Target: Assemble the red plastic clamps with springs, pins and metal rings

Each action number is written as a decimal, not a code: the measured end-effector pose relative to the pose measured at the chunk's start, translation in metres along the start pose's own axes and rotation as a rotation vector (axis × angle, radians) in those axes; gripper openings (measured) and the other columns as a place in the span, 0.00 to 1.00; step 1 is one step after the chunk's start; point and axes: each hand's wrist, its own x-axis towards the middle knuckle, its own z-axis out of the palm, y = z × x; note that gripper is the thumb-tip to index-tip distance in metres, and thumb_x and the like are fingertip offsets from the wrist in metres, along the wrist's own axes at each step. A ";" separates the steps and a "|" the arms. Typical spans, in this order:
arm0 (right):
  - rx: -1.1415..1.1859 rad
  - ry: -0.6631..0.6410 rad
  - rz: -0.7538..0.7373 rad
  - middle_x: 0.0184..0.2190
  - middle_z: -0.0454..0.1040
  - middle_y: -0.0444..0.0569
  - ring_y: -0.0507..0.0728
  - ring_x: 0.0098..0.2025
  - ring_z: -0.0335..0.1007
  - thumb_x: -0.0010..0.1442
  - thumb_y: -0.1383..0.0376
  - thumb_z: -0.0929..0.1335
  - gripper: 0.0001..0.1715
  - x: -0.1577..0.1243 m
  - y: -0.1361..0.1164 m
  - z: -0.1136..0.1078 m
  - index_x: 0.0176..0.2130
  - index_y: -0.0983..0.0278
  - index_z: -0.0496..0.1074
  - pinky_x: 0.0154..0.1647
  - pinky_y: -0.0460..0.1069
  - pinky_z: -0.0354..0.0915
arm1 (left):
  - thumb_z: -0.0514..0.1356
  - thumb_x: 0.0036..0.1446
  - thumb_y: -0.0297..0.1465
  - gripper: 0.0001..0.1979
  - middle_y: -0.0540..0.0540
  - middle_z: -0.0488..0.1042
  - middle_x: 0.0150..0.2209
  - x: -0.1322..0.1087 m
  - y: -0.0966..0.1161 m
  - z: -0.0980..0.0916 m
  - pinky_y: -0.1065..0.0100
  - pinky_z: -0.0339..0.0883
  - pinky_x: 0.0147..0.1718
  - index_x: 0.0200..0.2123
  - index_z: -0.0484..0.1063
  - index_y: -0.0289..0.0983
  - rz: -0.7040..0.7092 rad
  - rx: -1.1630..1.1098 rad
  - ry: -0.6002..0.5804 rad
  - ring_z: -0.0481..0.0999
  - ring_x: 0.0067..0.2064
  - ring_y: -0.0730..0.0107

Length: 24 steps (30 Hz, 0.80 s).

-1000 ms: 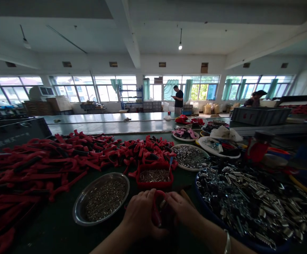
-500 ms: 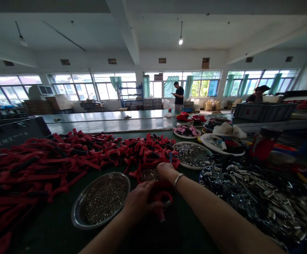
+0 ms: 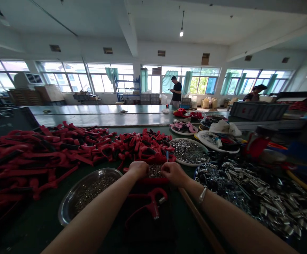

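A red tray [image 3: 152,180] holding small metal pins [image 3: 154,170] lies in front of me, between my two hands. At its left end is my left hand [image 3: 139,169], fingers curled and largely hidden. My right hand [image 3: 175,174] is at the right end, closed, with its bent fingertips at the pins; what it grips is too small to make out. Nearer me a red hand grip [image 3: 153,204] with a small coil spring [image 3: 162,200] lies on a dark block, touched by neither hand. A steel bowl [image 3: 63,208] of small metal parts is partly behind my left forearm.
Red handles [image 3: 71,144] are heaped at left and centre. Springs and metal parts [image 3: 272,201] cover the right side. A white dish [image 3: 189,163] of metal pieces stands behind, and a wooden stick [image 3: 201,222] lies beside my right forearm. Two people are farther back.
My left hand has moved forward from above the hand grip to the tray's left end, uncovering the grip. My right hand has shifted slightly right. The camera view has tilted down a little.
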 end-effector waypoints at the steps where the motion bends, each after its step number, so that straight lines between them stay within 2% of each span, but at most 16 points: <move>1: 0.015 0.030 -0.001 0.25 0.75 0.45 0.52 0.28 0.69 0.53 0.68 0.67 0.05 -0.001 0.000 0.001 0.31 0.66 0.74 0.29 0.44 0.60 | 0.54 0.59 0.35 0.14 0.44 0.67 0.48 0.000 -0.001 0.001 0.59 0.67 0.42 0.47 0.65 0.38 -0.001 -0.011 0.013 0.70 0.45 0.65; 4: 0.048 0.100 -0.013 0.27 0.75 0.46 0.52 0.29 0.69 0.55 0.69 0.65 0.07 0.006 -0.003 0.005 0.33 0.65 0.73 0.30 0.44 0.59 | 0.54 0.59 0.35 0.14 0.44 0.68 0.48 -0.002 -0.006 0.002 0.59 0.67 0.42 0.47 0.66 0.38 -0.013 -0.042 0.062 0.70 0.45 0.66; 8: 0.071 0.121 -0.032 0.26 0.75 0.46 0.53 0.29 0.68 0.53 0.70 0.66 0.05 0.022 -0.005 0.013 0.31 0.65 0.73 0.32 0.46 0.60 | 0.54 0.59 0.35 0.13 0.45 0.70 0.43 -0.002 -0.015 0.002 0.59 0.67 0.41 0.44 0.67 0.35 -0.047 -0.110 0.164 0.71 0.42 0.66; 12: 0.106 0.117 -0.024 0.26 0.74 0.47 0.52 0.28 0.67 0.53 0.71 0.65 0.06 0.022 -0.002 0.011 0.30 0.68 0.72 0.31 0.47 0.60 | 0.53 0.58 0.32 0.09 0.46 0.74 0.36 -0.006 -0.015 0.002 0.67 0.64 0.38 0.37 0.69 0.35 -0.013 -0.226 0.243 0.72 0.38 0.69; 15: 0.144 0.053 -0.030 0.25 0.74 0.46 0.51 0.28 0.68 0.50 0.72 0.65 0.05 0.004 0.002 0.004 0.30 0.67 0.72 0.29 0.44 0.60 | 0.51 0.57 0.33 0.10 0.48 0.75 0.34 -0.021 -0.005 0.006 0.72 0.64 0.33 0.37 0.69 0.35 0.064 -0.315 0.233 0.72 0.35 0.71; 19: 0.163 -0.050 -0.047 0.24 0.74 0.43 0.50 0.26 0.67 0.47 0.73 0.66 0.07 -0.040 0.002 -0.004 0.29 0.66 0.73 0.26 0.42 0.60 | 0.54 0.54 0.37 0.11 0.51 0.75 0.29 -0.058 0.011 0.016 0.72 0.61 0.28 0.32 0.71 0.37 0.154 -0.353 0.149 0.72 0.31 0.70; 22: 0.137 -0.065 -0.024 0.25 0.75 0.45 0.52 0.26 0.68 0.50 0.72 0.64 0.14 -0.072 -0.001 -0.004 0.38 0.66 0.74 0.28 0.45 0.61 | 0.56 0.52 0.38 0.09 0.50 0.75 0.30 -0.082 0.019 0.020 0.71 0.59 0.29 0.29 0.71 0.39 0.162 -0.307 0.130 0.73 0.33 0.67; 24: 0.113 -0.066 -0.009 0.29 0.76 0.48 0.55 0.32 0.70 0.51 0.72 0.62 0.21 -0.088 -0.004 -0.001 0.45 0.65 0.72 0.34 0.47 0.62 | 0.55 0.54 0.37 0.09 0.49 0.75 0.32 -0.091 0.021 0.020 0.70 0.59 0.30 0.30 0.71 0.40 0.155 -0.266 0.136 0.73 0.35 0.66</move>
